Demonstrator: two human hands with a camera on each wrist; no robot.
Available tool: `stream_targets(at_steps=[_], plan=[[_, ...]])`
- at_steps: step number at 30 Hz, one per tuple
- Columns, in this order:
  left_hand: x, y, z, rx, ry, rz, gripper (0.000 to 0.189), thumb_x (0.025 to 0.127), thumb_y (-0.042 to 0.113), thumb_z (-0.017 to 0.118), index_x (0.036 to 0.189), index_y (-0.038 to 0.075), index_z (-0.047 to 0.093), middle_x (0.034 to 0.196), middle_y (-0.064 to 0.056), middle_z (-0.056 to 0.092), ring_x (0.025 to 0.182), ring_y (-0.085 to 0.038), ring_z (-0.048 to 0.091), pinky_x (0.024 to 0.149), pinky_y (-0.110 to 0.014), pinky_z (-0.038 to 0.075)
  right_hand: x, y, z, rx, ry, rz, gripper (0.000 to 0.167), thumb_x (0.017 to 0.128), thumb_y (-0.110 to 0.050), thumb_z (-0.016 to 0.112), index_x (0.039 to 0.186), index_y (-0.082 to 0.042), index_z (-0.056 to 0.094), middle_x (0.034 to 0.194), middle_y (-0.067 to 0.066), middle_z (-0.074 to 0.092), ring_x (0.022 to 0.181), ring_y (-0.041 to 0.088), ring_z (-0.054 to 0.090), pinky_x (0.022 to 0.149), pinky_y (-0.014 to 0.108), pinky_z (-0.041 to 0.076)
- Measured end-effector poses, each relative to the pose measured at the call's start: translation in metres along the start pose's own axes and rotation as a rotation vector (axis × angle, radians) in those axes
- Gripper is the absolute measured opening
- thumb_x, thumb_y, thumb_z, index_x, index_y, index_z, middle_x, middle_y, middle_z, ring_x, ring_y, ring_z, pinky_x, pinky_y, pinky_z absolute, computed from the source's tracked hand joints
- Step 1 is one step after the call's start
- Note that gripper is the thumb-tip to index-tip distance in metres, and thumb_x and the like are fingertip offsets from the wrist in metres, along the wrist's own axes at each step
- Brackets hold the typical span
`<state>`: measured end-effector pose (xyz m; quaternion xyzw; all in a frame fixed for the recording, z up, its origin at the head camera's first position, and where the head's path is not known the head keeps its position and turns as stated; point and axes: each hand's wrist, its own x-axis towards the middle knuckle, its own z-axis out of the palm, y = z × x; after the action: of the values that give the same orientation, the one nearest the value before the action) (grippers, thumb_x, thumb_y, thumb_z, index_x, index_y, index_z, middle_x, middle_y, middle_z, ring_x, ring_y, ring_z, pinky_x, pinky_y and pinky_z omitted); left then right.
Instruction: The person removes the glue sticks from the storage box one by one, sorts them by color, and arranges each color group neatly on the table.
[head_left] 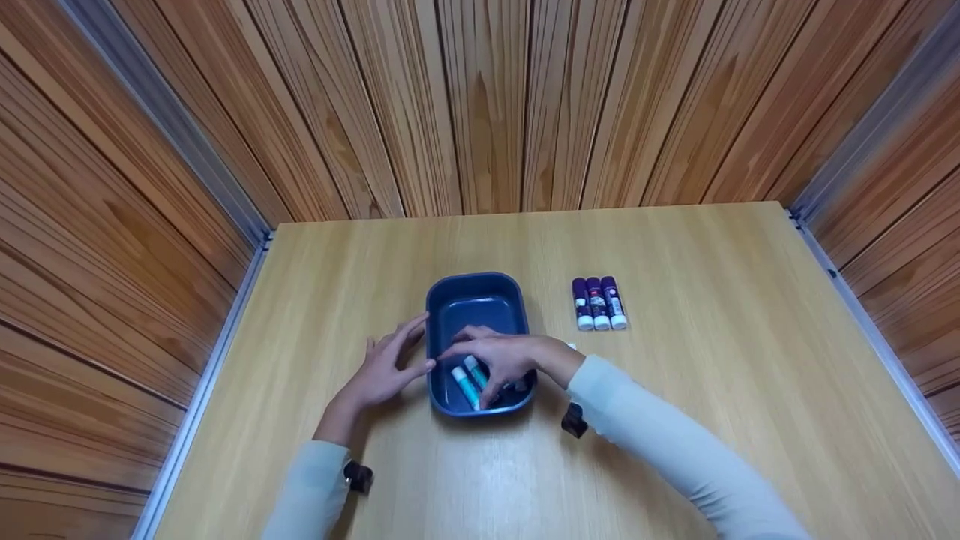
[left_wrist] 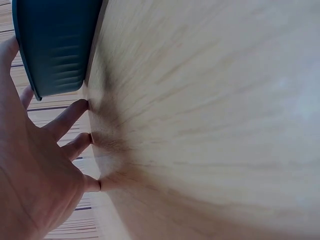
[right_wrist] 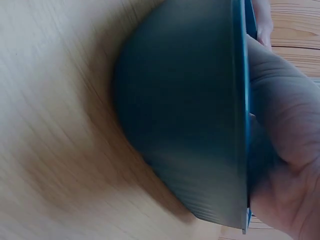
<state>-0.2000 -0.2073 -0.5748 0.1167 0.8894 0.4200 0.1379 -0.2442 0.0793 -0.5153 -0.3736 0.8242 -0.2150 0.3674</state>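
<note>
Head: left hand (head_left: pixel 384 371) spread against bin (head_left: pixel 480 309); right hand (head_left: pixel 504 356) bent inside over teal sticks (head_left: pixel 465 388), can't tell if gripping one. Left wrist: three fingertips (left_wrist: pixel 81 107) meet desk (left_wrist: pixel 210 140), good brace. Right wrist: bin hides fingertips; pinch mid-barrel, lift clear.

We see a blue box (head_left: pixel 480 311), rectangular with rounded corners, standing upright on the bench (head_left: pixel 337 270), its long sides running near to far. In its near half we find two teal sticks (head_left: pixel 466 388) with whitish far ends, lying slanted side by side, one partly hidden.
</note>
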Motion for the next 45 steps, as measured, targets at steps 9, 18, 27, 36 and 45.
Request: stream_targets(at_steps=[9,18,27,36,45], plan=[[-0.0005,-0.0004,0.0,-0.013,0.003,0.002,0.082,0.109,0.053,0.071,0.177,0.051,0.025,0.185,0.005,0.04,0.178,-0.042,0.022,0.136,-0.081,-0.015,0.0067,0.0014,0.003,-0.048,-0.008,0.018,0.079,0.097,-0.039,0.091,0.165,-0.03,0.052,0.188,0.005,0.021,0.178,0.038,0.015,0.14,0.071,0.027],[-0.0014,-0.001,-0.0012,-0.017,0.001,-0.009,0.08,0.109,0.052,0.071,0.175,0.052,0.026,0.184,0.007,0.041,0.178,-0.039,0.022,0.137,-0.081,-0.014,0.0074,0.0026,0.0033,-0.069,-0.064,0.006,0.071,0.101,-0.029,0.087,0.163,-0.042,0.056,0.192,0.002,0.011,0.181,0.039,-0.005,0.14,0.079,0.017],[-0.0022,0.0011,-0.0008,-0.017,-0.002,-0.004,0.08,0.11,0.051,0.07,0.176,0.052,0.025,0.185,0.004,0.04,0.178,-0.043,0.022,0.136,-0.082,-0.015,0.0072,0.0028,0.0019,-0.081,-0.109,0.045,0.082,0.101,-0.023,0.086,0.169,-0.042,0.043,0.193,-0.002,0.003,0.181,0.037,-0.01,0.131,0.074,0.042],[-0.0022,0.0007,-0.0015,-0.016,-0.004,0.002,0.08,0.11,0.051,0.07,0.176,0.053,0.025,0.185,0.006,0.04,0.179,-0.04,0.02,0.137,-0.081,-0.015,0.0066,0.0014,0.0031,-0.111,-0.116,0.036,0.078,0.102,-0.02,0.085,0.165,-0.046,0.049,0.193,-0.003,0.004,0.181,0.036,-0.012,0.136,0.077,0.03],[-0.0028,0.0008,-0.0003,-0.019,-0.003,-0.009,0.08,0.109,0.051,0.071,0.175,0.055,0.025,0.185,0.006,0.039,0.18,-0.041,0.014,0.136,-0.081,-0.016,0.0073,0.0016,0.0035,-0.12,-0.118,0.04,0.081,0.101,-0.015,0.085,0.165,-0.048,0.049,0.193,-0.003,0.003,0.181,0.036,-0.011,0.136,0.079,0.027]])
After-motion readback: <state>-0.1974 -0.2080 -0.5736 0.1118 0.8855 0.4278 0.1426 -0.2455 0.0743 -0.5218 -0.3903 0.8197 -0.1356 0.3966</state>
